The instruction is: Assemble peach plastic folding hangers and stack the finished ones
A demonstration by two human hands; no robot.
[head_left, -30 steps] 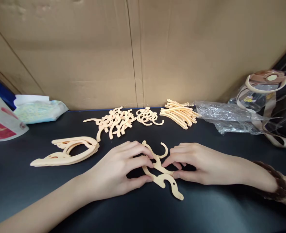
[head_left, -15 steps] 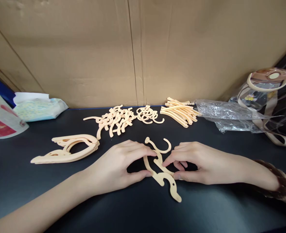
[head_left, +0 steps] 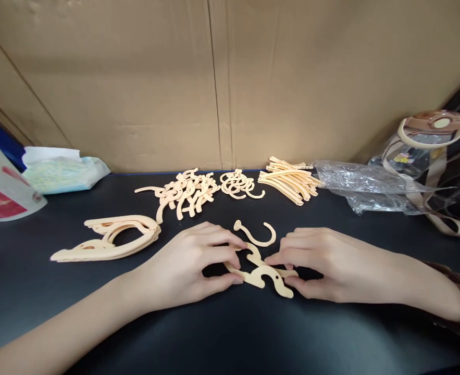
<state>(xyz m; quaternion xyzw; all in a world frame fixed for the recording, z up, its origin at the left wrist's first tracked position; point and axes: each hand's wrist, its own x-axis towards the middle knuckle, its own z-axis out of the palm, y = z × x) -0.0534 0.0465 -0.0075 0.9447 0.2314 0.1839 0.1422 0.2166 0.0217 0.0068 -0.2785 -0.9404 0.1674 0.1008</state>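
On the dark table in front of me lie two flat beige curved hanger arm pieces. My left hand (head_left: 193, 263) has its thumb and fingers bent around the left end of the nearer hanger arm piece (head_left: 256, 277). My right hand (head_left: 327, 265) holds the right end of the other hanger arm piece (head_left: 255, 256) between thumb and fingers. The two pieces cross or lie close together; whether they are joined I cannot tell. Just beyond them rests a loose beige hook (head_left: 268, 240), touched by neither hand.
Stacked folding hangers (head_left: 108, 255) lie at left. Behind are piles of curved pieces (head_left: 188, 192), hooks (head_left: 239, 183) and long bars (head_left: 292, 179). Clear plastic bags (head_left: 362, 182) and a strapped bottle (head_left: 429, 125) stand right; a tissue pack (head_left: 63, 172) lies back left, before cardboard (head_left: 136, 78).
The nearer hanger arm piece has turned and shifted away from me, its right end now close to my right thumb. My right hand has moved slightly right; the hook has stayed in place.
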